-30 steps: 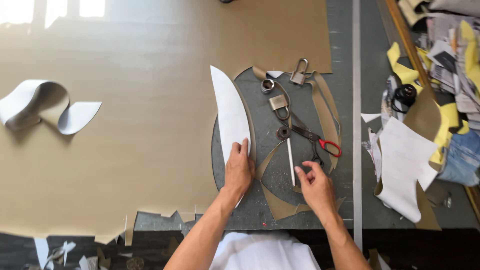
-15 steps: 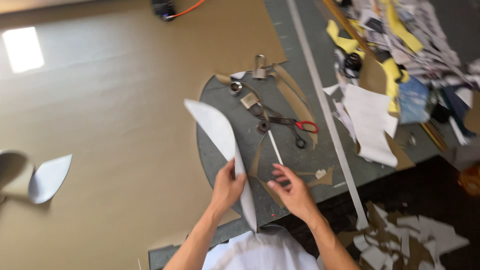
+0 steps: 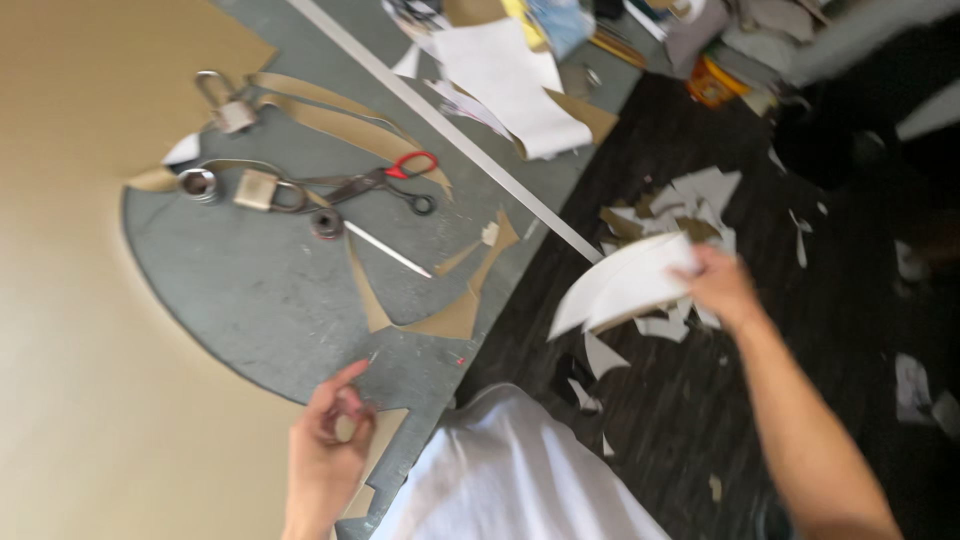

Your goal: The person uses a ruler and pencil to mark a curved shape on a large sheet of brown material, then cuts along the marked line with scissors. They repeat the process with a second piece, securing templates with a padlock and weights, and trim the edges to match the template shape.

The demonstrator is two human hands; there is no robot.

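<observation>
R hand (image 3: 722, 288) pinches curved white card offcut (image 3: 625, 285) by its end, out over dark floor (image 3: 700, 420) | L hand (image 3: 325, 445) loosely curled, empty, at table (image 3: 250, 300) edge | card prob light, bendy; grip near edge

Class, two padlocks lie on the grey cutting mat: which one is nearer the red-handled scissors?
The brass padlock, lying beside the scissors, its shackle nearly touching their blades. The other padlock sits farther up, by the tan strips.

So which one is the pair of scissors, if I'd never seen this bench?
Start at the grey cutting mat showing through the tan sheet. Near its upper part, right of two metal padlocks, lie the scissors. They alone have one red handle loop, with a thin white stick just below.
</observation>
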